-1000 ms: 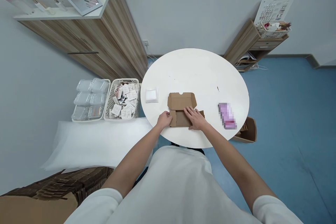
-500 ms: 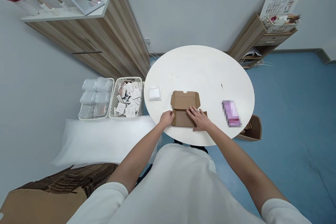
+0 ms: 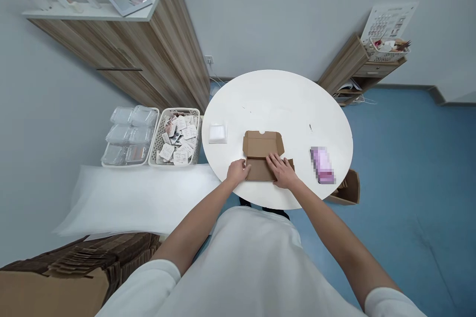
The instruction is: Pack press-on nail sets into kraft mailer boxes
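Observation:
A brown cardboard box lies on the round white table, its lid laid back away from me and its side flaps spread. At the left edge of the box's near half, my left hand has its fingers closed on the cardboard. My right hand rests with outstretched fingers on the near half's right part, pressing on it near the right side flap. Part of that flap is hidden under the fingers.
A small white packet lies left of the box, and a pixelated purple item to its right. Beside the table stand a basket of cards and a basket of clear packs. White sheets lie nearer me, above stacked cardboard.
My left hand has moved slightly inward over the box's left edge, and the left side looks more raised. My right hand stays on the right part. The whole view has shifted slightly.

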Motion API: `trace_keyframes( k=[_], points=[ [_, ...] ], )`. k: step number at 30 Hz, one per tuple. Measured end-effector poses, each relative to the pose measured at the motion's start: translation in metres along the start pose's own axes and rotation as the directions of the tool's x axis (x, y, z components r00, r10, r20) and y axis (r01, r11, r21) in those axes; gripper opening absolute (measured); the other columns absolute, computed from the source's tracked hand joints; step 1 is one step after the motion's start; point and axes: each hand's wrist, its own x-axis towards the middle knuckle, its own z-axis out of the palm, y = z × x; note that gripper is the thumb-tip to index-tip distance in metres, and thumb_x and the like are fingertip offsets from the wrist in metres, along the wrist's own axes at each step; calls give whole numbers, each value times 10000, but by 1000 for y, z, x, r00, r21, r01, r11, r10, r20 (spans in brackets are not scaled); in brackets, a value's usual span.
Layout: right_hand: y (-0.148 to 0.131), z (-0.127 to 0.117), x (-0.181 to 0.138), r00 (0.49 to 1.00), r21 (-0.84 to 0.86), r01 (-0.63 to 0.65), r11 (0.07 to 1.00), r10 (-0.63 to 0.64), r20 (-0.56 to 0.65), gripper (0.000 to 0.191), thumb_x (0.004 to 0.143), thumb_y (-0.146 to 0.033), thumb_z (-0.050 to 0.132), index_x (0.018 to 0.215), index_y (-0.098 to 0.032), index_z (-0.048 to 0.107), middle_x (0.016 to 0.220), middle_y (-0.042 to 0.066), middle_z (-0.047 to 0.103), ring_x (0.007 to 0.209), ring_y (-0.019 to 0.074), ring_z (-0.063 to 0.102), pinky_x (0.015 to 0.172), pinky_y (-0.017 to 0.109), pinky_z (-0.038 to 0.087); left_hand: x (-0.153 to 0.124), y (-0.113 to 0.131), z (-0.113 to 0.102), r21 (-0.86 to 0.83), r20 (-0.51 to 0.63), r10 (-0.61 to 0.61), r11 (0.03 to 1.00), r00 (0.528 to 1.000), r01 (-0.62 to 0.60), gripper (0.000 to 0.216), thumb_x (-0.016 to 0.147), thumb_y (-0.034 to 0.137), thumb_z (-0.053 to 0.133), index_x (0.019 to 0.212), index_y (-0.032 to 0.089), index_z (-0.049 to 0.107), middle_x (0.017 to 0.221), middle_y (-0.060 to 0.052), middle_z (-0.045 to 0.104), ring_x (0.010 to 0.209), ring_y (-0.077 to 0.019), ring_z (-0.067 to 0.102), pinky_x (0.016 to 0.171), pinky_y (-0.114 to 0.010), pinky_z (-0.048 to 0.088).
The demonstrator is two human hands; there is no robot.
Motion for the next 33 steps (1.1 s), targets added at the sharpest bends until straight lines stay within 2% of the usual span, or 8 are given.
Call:
trace_keyframes(
  k=[4, 10, 16, 19, 21, 24, 26, 33],
  points=[
    [10, -3, -7, 1000, -20, -27, 999, 28, 9, 1024, 640, -315, 604, 1366, -192, -108, 1452, 82, 24, 1318, 296, 8, 1027, 525, 117, -13, 13, -6, 32, -86, 236, 972, 968, -234, 688, 655, 495, 597, 1231, 185, 384, 1199, -133, 458, 1120, -277, 411, 928, -364, 305],
    [14, -5, -10, 999, -74, -37, 997, 39, 32, 1045, 622, -297, 625, 1365, -195, -102, 1452, 84, 31, 1319, 286, 16, 1029, 511, 112, -4, 37, -1, 210, 136, 400, 883, 907, -421, 1036, 464, 507, 718, 1333, 193, 249, 1402, -130, 227, 1292, -360, 82, 1028, -468, 54],
    [24, -17, -22, 1000, -10, -16, 1000, 16, -2, 1005, 642, -455, 597, 1371, -208, -48, 1448, 95, 58, 1319, 282, 11, 1019, 515, 113, 2, 46, 16, 218, 117, 382, 891, 917, -399, 1043, 449, 464, 735, 1334, 189, 257, 1390, -154, 256, 1293, -352, 115, 1025, -501, 25],
    [37, -8, -45, 968, 155, -164, 974, 190, -167, 819, 750, -458, 460, 1376, -198, 1, 1436, 108, 116, 1311, 273, 99, 1010, 479, 193, 0, 50, 16, 270, 136, 307, 904, 942, -333, 1043, 450, 471, 731, 1335, 199, 249, 1398, -141, 245, 1297, -348, 104, 1023, -502, 30],
    [49, 5, -61, 894, 336, -291, 896, 380, -238, 726, 799, -389, 384, 1376, -171, 1, 1394, 137, 229, 1269, 267, 242, 971, 452, 287, -2, 54, 16, 301, 148, 269, 904, 952, -303, 1042, 455, 483, 723, 1336, 200, 245, 1403, -139, 235, 1299, -347, 94, 1021, -501, 27],
    [66, 27, -74, 828, 571, -348, 743, 529, -184, 696, 806, -367, 347, 1374, -141, 13, 1286, 172, 389, 1061, 267, 494, 842, 428, 414, -5, 61, 19, 319, 143, 242, 907, 960, -276, 1055, 447, 503, 720, 1337, 193, 247, 1401, -147, 236, 1296, -352, 102, 1020, -499, 30],
    [76, 36, -74, 833, 671, -334, 662, 540, -118, 676, 793, -349, 360, 1368, -139, 72, 1186, 159, 491, 900, 238, 577, 757, 395, 458, -6, 66, 22, 324, 134, 231, 909, 964, -262, 1068, 435, 511, 725, 1337, 189, 251, 1397, -149, 245, 1292, -356, 115, 1021, -495, 35],
    [86, 27, -55, 860, 781, -276, 561, 507, -61, 492, 695, -203, 391, 1185, -176, 424, 931, 56, 589, 693, 160, 571, 648, 308, 479, -9, 77, 34, 361, 113, 213, 901, 971, -240, 1099, 416, 521, 731, 1340, 180, 243, 1388, -151, 264, 1281, -356, 157, 1019, -499, 43]
  ],
)
